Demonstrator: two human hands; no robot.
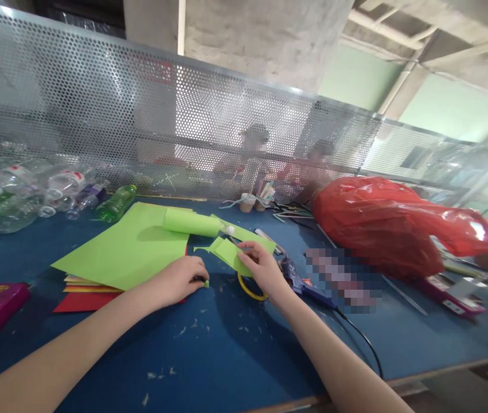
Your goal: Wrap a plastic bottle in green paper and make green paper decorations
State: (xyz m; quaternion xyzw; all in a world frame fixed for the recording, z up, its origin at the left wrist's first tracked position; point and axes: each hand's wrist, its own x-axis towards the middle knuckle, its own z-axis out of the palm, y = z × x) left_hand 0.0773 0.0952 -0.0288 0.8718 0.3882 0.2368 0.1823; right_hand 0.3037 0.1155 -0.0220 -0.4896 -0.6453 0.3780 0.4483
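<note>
- In the head view, the left hand [188,280] has its fingers curled together at a small dark object [199,279], too small to identify, with a green scrap [206,284] beside the fingertips.
- The right hand [261,265] pinches small green paper pieces [228,254] between thumb and fingers, above a yellow ring [250,293].
- Just beyond them lies a bottle wrapped in green paper [192,222], partly over the big green sheet [127,246].
- A blue glue gun [308,288] lies right of the right hand, on the blue table [226,367].
</note>
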